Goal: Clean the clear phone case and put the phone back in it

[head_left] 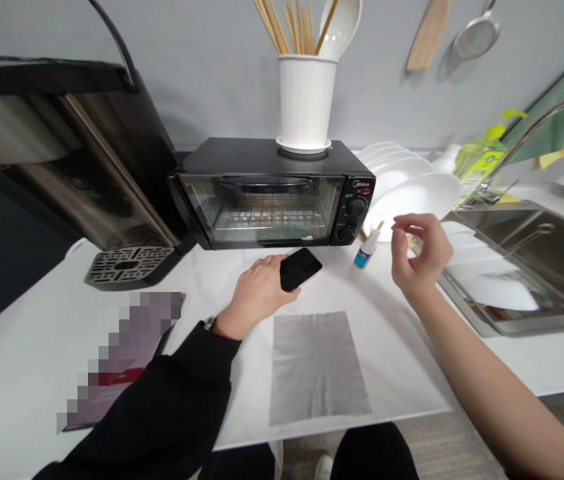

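My left hand (257,290) rests on the white counter, its fingers and thumb around the left end of a black smartphone (303,268). The phone lies dark screen up in front of the toaster oven (267,207). My right hand (422,253) hovers over the counter with loosely bent fingers and nothing visible in it. Left of that hand stands a small white bottle (365,252) with a blue and yellow label. A flat grey cloth (318,367) lies near the counter's front edge, below the phone.
A white cup (307,100) of chopsticks stands on the oven. White plates (412,193) lean behind my right hand, beside a sink (552,247) holding more dishes. On the left are a tall black dispenser (127,147) and a partly pixelated flat object (132,353).
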`<state>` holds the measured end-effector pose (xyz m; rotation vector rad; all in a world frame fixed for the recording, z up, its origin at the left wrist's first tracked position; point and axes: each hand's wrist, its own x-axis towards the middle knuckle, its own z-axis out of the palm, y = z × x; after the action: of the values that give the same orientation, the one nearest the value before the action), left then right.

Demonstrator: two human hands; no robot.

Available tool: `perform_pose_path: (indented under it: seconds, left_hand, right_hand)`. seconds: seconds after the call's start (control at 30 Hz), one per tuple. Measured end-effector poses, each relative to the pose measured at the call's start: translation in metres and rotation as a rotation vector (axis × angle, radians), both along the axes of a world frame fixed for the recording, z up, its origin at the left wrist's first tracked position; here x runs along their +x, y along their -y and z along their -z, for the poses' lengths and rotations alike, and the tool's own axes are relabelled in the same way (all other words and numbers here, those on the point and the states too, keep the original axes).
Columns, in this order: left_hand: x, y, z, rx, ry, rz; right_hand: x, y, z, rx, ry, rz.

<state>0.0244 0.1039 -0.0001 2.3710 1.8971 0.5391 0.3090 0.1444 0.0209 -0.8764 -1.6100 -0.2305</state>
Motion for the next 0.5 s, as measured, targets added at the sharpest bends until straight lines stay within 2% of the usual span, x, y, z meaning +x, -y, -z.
perform_pose_path:
  seconds: [0.07,0.1,0.2,0.27,0.4,0.5]
  left_hand:
    - [0.0,0.003,-0.003,-0.002,0.005,0.022]
    - [0.0,0.004,-0.006,0.009,0.007,0.052]
    - [0.004,0.011,-0.015,0.077,0.017,0.186]
    - [0.005,0.015,-0.022,0.12,0.006,0.261]
    - [0.003,0.018,-0.032,0.169,-0.078,0.339]
    - [-0.002,0.017,-0.035,0.188,-0.125,0.388]
  right_hand:
    - [-0.009,0.009,0.004,0.088,0.102,-0.111]
    - [-0.015,0.013,0.007,0.061,0.162,-0.187]
    - [-0.035,0.021,0.014,-0.211,0.222,-0.372]
    - [-0.045,0.023,0.018,-0.426,0.115,-0.437]
    - [-0.057,0.023,0.026,-0.865,-0.233,-0.62]
    - [-0.063,0.023,0.032,-1.1,-0.53,-0.757]
